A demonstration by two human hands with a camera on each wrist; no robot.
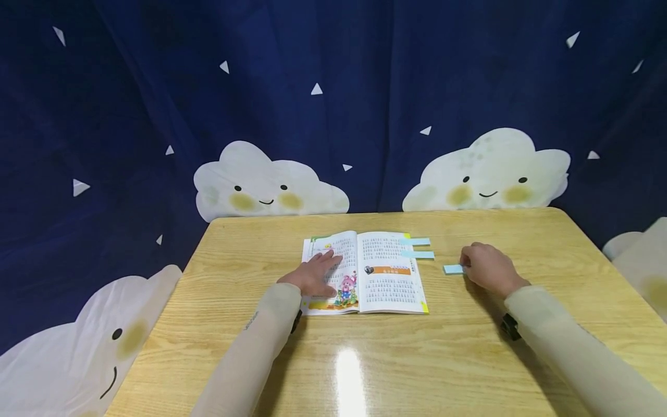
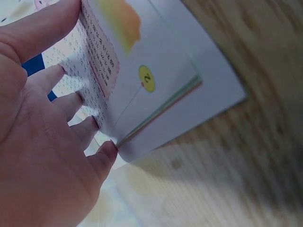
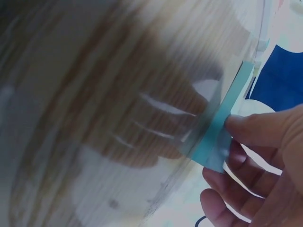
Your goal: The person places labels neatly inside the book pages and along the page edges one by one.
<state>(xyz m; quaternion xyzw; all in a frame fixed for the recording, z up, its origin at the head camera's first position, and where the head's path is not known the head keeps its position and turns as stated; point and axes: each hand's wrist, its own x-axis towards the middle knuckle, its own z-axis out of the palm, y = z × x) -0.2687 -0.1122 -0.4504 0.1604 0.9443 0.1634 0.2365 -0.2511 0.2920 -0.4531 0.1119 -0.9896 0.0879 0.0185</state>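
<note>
An open book (image 1: 392,288) with printed text and coloured pictures lies on the wooden table. My left hand (image 1: 314,274) rests with spread fingers on its left page, and in the left wrist view the fingers (image 2: 71,105) lie across the printed paper. Right of the book, my right hand (image 1: 488,270) pinches a light blue paper strip (image 1: 452,269) by its right end. The right wrist view shows this strip (image 3: 221,116) between thumb and fingers, close over the tabletop. Two similar blue strips, an upper one (image 1: 417,242) and a lower one (image 1: 420,255), stick out from the book's right edge.
The wooden table (image 1: 417,365) has rounded far corners and a bright light reflection near its front. Behind it hangs a dark blue curtain (image 1: 365,104) with white triangles and smiling clouds. Each wrist bears a dark band under a pale sleeve.
</note>
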